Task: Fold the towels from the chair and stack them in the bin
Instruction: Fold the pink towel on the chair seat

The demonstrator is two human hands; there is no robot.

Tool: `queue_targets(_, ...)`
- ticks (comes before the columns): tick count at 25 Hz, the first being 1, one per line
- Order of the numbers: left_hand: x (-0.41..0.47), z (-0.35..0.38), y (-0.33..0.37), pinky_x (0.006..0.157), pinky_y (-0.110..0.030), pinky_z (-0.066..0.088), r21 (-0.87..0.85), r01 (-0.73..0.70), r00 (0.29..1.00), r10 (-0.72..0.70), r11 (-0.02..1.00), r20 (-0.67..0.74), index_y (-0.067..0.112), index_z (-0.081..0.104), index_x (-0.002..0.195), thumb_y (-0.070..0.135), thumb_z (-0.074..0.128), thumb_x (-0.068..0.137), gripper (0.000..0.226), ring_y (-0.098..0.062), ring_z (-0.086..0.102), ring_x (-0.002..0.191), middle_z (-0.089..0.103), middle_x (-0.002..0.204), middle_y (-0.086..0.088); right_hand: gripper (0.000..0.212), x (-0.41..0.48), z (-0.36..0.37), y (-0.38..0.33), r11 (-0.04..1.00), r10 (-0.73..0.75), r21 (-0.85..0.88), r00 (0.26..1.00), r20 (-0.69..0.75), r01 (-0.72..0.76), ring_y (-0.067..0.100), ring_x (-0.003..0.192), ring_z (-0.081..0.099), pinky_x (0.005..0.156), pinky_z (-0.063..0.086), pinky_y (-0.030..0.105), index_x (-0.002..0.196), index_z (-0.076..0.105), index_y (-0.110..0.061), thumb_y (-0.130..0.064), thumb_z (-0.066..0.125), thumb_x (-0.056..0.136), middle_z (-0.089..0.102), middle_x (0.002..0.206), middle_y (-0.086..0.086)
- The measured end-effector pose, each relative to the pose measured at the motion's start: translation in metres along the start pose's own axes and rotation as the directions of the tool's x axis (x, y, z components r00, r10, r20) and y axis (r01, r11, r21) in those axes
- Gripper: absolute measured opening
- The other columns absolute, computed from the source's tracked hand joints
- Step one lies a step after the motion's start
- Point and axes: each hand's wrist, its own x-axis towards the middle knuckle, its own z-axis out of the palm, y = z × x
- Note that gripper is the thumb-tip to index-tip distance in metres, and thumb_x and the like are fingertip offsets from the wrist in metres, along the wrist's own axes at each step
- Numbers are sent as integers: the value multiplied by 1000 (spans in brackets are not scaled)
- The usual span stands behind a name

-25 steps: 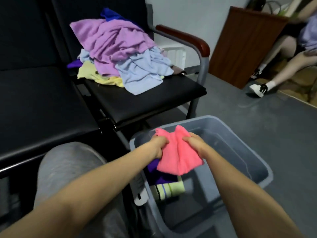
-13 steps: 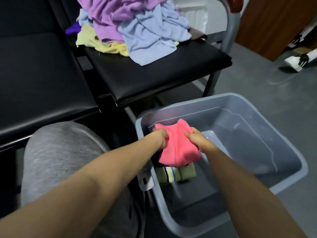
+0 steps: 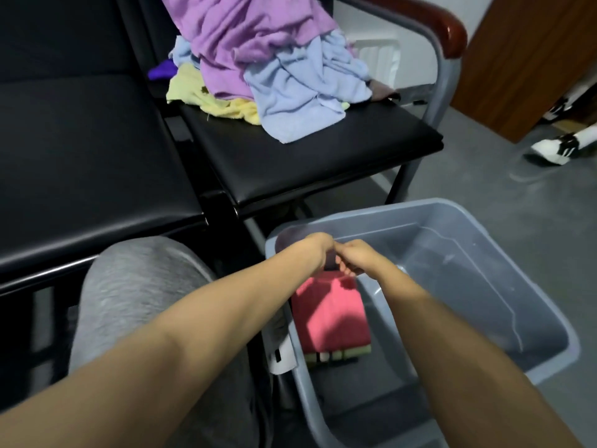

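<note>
A folded pink towel lies flat in the grey plastic bin, on top of a striped folded towel at the bin's left side. Both hands hover close together over the pink towel's far edge. My right hand has its fingers curled, with the tips on that edge. My left hand is just beside it, its fingers hidden. On the black chair seat sits a loose pile: a purple towel, a light blue towel, a yellow towel and a dark violet one.
My grey-trousered knee is left of the bin. A second black seat adjoins the chair on the left. The chair's wooden armrest and a brown cabinet stand at the right. Another person's white shoe rests on the grey floor.
The pink towel went down from mid-air onto the striped towel in the bin. Both hands came closer together at its far edge, and the view tilted further down.
</note>
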Motion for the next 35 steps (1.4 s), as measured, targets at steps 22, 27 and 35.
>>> queue_targets(22,-16,-199,120,96,-31,42,724,-265,659,668,636,-346,9,55,125,16,54,90,36,-29,53,117,57,127,-14,69,45,-28,-212,781,-442,-553,883,-159,291,25,140,24,112,24,40,148,23,-21,-42,52,89,25,153,6)
queue_targets(27,5,-213,150,99,-36,34,808,-180,304,813,561,-497,16,44,133,16,54,89,45,-29,39,125,43,137,-10,36,72,-20,-219,781,-509,-563,796,-326,269,22,129,34,101,24,39,129,46,-25,-36,38,95,42,137,1)
queue_targets(35,29,-240,190,89,-37,41,653,-170,345,665,738,-662,11,62,113,20,42,94,29,-37,53,111,63,116,-18,47,84,-14,-216,803,-544,-506,735,-405,315,18,130,32,105,20,40,137,34,-32,-46,38,92,42,140,-4)
